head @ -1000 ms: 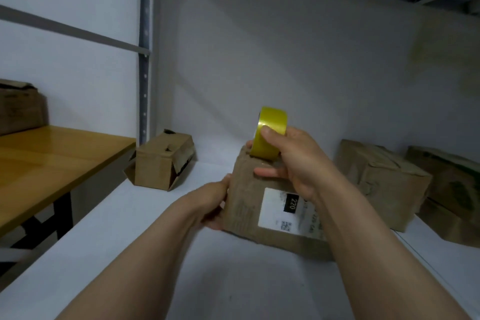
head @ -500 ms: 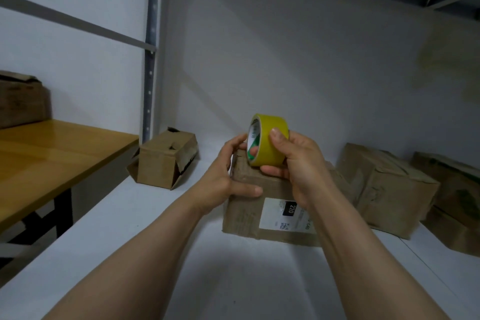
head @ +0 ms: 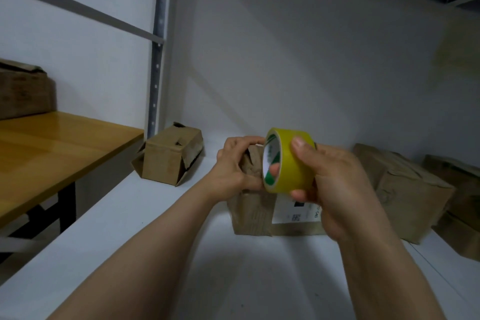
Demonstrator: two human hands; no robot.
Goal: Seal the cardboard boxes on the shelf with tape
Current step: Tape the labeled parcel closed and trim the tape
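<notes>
Here I see the right hand point(head: 335, 184) gripping the roll of yellow tape point(head: 291, 161): its thumb lies on top of the yellow outer band, its fingers point(head: 298, 193) wrap round from below, and one fingertip shows through the core, whose inner face carries green print. The roll is held up on edge, its open side turned left, in front of the top of the labelled cardboard box point(head: 254, 213). That box stands on the white shelf point(head: 130, 228) straight ahead, its top crumpled and a white label point(head: 293, 213) on its near face. The left hand point(head: 233, 169) is curled at the roll's left rim, forefinger tip at the upper edge and thumb at the lower. I cannot tell whether it truly pinches the roll or only touches it. Further left on the shelf, near the metal upright point(head: 157, 60), a small box point(head: 168, 158) sits with its flaps loose. To the right, a larger box point(head: 405, 189) stands just beside the labelled one, with more boxes point(head: 457, 176) stacked beyond it. Off to the left is a wooden table point(head: 52, 148) carrying another carton point(head: 23, 93).
</notes>
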